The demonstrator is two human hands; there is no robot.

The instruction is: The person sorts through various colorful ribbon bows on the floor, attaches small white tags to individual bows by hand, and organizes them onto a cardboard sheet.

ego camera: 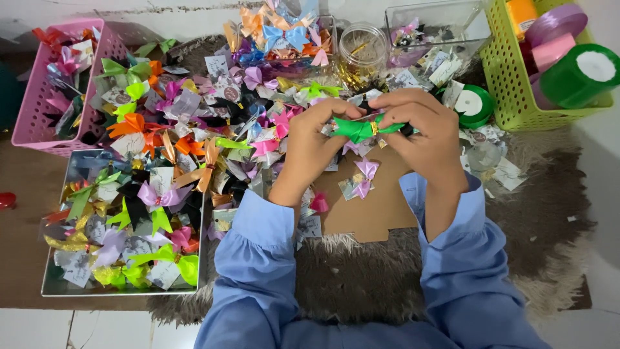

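Observation:
Both hands meet over the middle of a furry grey-brown mat (361,278), pinching a small bright green ribbon bow (359,129) with a gold tie at its centre. My left hand (314,139) grips the bow's left loop. My right hand (420,129) holds its right side, fingers curled over the top. Under the hands lies a brown cardboard piece (378,210) with a pink bow on a small card (361,178). Light blue sleeves cover both forearms.
A big heap of coloured bows (206,110) spreads left of the hands. A silver tray (123,294) of bows sits at lower left, a pink basket (39,110) upper left. Clear containers (361,48) stand behind. A green basket (510,84) with ribbon rolls is upper right.

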